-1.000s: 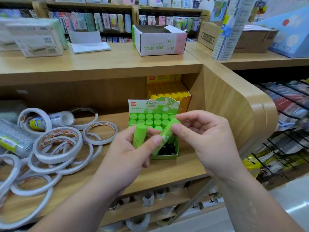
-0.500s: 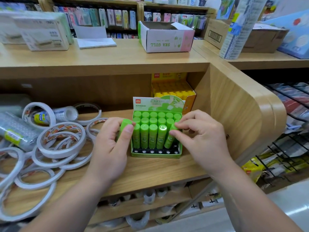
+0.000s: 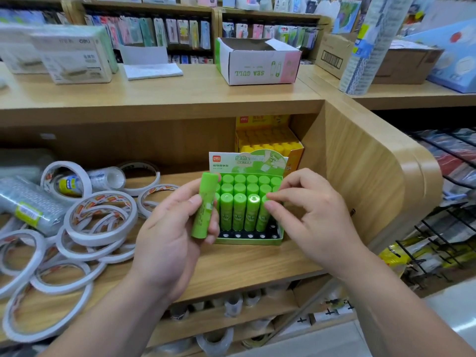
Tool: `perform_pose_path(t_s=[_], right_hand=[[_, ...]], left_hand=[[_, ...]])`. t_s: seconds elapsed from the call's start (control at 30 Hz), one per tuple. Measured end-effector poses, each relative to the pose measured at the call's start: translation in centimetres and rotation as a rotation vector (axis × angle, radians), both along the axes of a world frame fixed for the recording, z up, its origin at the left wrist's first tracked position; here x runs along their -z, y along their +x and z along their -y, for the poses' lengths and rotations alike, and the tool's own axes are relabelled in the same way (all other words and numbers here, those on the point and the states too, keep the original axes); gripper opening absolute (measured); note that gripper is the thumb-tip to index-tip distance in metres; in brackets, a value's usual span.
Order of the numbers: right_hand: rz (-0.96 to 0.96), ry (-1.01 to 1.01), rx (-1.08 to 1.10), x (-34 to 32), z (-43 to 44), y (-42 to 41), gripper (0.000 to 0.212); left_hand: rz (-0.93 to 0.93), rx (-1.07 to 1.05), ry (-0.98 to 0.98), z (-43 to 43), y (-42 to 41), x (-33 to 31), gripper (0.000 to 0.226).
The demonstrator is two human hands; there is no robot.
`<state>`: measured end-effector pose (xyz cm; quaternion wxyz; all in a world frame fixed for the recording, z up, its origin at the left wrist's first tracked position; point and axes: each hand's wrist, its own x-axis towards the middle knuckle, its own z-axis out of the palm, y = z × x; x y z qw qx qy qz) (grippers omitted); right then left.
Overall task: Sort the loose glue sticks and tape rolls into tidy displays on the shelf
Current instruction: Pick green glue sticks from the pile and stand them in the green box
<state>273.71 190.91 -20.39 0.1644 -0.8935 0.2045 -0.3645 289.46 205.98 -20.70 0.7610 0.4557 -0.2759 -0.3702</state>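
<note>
Wooden shelf point(image 3: 244, 264): tape rolls point(image 3: 98, 239), green box point(image 3: 248, 240); left hand point(image 3: 167, 243) holds 1 glue stick point(image 3: 204, 204).

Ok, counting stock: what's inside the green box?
Rows of upright green glue sticks, empty black holes in front. The left hand with its stick and the right hand hide the side columns.

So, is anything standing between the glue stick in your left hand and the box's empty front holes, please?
Nothing visible: the glue stick is beside the box, whose front holes lie bare; the right hand is farther back.
</note>
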Motion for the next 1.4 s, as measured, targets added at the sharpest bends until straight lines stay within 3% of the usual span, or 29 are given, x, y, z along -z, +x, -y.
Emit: perform_pose_path(t_s=[0.13, 0.23, 0.37, 0.43, 0.57, 0.63, 0.77, 0.97, 1.2, 1.33, 1.4], right_hand=[[0.276, 0.379, -0.141, -2.4, -2.3, -0.4, 0.016], [0.306, 0.591, -0.280, -3.8, -3.0, -0.3, 0.016], [0.344, 0.720, -0.294, -4.3, -3.1, -0.8, 0.014], [0.335, 0.705, -0.253, -4.3, -2.8, -1.2, 0.014], [0.337, 0.506, 0.012, -4.2, -1.0, -2.4, 0.014], [0.281, 0.397, 0.099, -3.7, -0.4, -2.6, 0.014], [0.128, 0.166, 0.125, -1.6, -0.3, -1.6, 0.013], [0.103, -0.019, 0.096, 0.9, 0.2, -1.0, 0.012], [0.091, 0.133, 0.049, 1.8, 0.3, -0.8, 0.006], [0.083, 0.409, -0.003, 2.8, -0.5, -1.4, 0.040], [0.090, 0.447, -0.019, 3.5, -0.8, -1.4, 0.054]], left_hand=[[-0.031, 0.151, -0.014, 0.0, -1.3, -1.2, 0.040], [-0.057, 0.223, 0.014, 0.4, -2.5, -1.5, 0.031], [-0.039, 0.273, 0.038, 0.9, -3.3, -1.6, 0.025], [0.196, 0.188, 0.069, 0.8, -3.1, -1.6, 0.022], [1.034, -0.261, 0.066, 0.7, -0.8, -1.4, 0.016], [1.160, -0.400, 0.104, 0.6, 0.5, -0.9, 0.015], [1.075, -0.387, 0.249, 0.1, 1.5, 1.0, 0.016], [0.936, -0.301, 0.405, -0.4, 1.7, 2.7, 0.058], [1.006, -0.240, 0.564, 0.2, 1.9, 2.8, 0.063], [1.008, -0.175, 0.612, 0.3, 2.9, 2.4, 0.088], [1.021, -0.119, 0.648, 0.2, 3.1, 2.3, 0.102]])
